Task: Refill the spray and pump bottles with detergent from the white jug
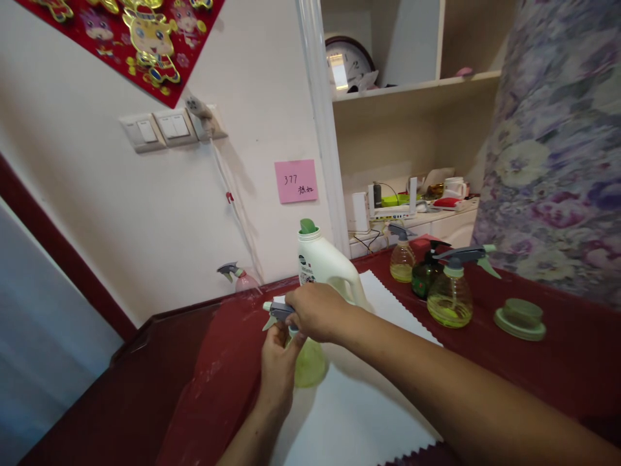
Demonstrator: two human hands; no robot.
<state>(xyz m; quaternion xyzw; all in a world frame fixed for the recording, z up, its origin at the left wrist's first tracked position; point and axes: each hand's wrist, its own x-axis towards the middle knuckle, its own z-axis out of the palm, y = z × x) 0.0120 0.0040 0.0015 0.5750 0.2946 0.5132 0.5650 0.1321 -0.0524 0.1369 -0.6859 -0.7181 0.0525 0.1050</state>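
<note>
A small yellow-green spray bottle point(310, 366) stands on a white mat point(349, 414) on the red table. My left hand point(276, 362) grips the bottle's neck and side from the left. My right hand point(315, 312) is closed over its grey spray head point(275, 312), whose nozzle points left. Right behind the hands stands a white detergent jug point(323, 262) with a green cap.
Three more spray bottles stand at the right: a yellow one point(402, 259), a dark green one point(425, 272) and a larger yellow one point(451, 294). A green lid point(521, 318) lies beyond them. A pink spray bottle point(241, 278) stands by the wall. A floral curtain point(557, 142) hangs at right.
</note>
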